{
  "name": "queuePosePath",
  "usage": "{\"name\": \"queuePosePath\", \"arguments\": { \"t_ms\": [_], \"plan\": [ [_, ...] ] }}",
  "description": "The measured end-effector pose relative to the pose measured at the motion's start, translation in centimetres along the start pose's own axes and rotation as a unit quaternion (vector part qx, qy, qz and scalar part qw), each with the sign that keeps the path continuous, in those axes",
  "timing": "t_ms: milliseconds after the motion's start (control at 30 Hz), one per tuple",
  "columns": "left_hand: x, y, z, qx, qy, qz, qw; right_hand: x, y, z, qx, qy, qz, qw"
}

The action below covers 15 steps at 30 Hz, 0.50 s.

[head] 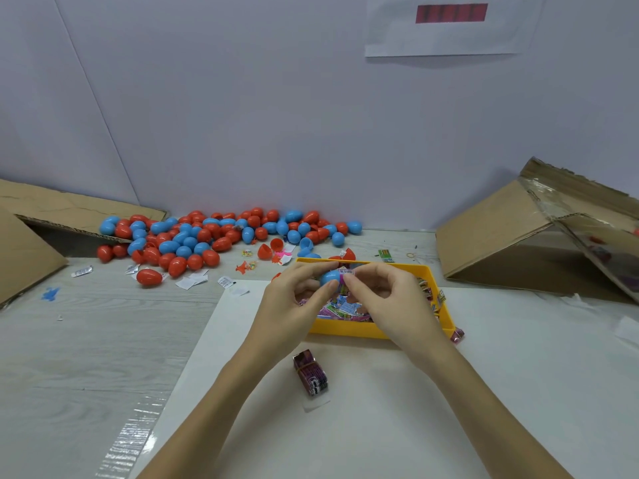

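- Both forearms come up from the bottom edge of the view and angle inward, so the hands meet over the middle of the table (86, 340).
- The left hand (294, 305) is raised with its back to the camera. Its fingers (311, 269) curl over the top of a blue egg (329, 277) and the thumb presses it from below, so the egg is firmly grasped.
- The right hand (390, 302) faces it, wrist lower. Thumb and forefinger pinch a pink slip (346, 273) right against the end of the egg, and the other fingers are loosely bent.
- The egg and slip are held in the air just above the far half of a yellow tray (345, 330), which holds many printed slips.
- The tray's near wall lies under the right wrist and its far rim just beyond the fingertips.
- A banded bundle of slips (311, 373) lies on the white sheet (345, 437) between the forearms, well apart from both.
- A pile of red and blue eggs (207, 236) runs along the wall to the far left, with loose papers in front of it.
- Cardboard boxes bound the space on the left (31, 250) and right (501, 236).
- Open sheet lies near and to the right of the arms.
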<state>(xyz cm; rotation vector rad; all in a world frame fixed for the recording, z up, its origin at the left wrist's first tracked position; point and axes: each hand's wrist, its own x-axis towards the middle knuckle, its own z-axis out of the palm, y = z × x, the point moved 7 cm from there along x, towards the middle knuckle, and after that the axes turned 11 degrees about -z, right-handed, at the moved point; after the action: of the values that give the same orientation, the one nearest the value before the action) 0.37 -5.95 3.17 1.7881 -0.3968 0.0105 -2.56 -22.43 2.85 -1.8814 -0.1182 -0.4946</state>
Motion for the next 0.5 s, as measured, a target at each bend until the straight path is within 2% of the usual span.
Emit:
{"name": "queuePosePath", "arguments": {
  "t_ms": [133,233,500],
  "plan": [
    [0.11,-0.37,0.04,-0.039,0.000,-0.021,0.999,-0.30,0.06,0.43,0.093,0.020,0.014,0.995],
    [0.36,-0.69,-0.54,-0.094,0.010,-0.039,0.995,-0.25,-0.18,0.20,0.087,0.032,-0.003,0.996],
    [0.41,-0.46,-0.57,-0.079,0.001,-0.019,0.997,-0.36,-0.77,0.09,0.062,0.030,-0.019,0.997]
  ]
}}
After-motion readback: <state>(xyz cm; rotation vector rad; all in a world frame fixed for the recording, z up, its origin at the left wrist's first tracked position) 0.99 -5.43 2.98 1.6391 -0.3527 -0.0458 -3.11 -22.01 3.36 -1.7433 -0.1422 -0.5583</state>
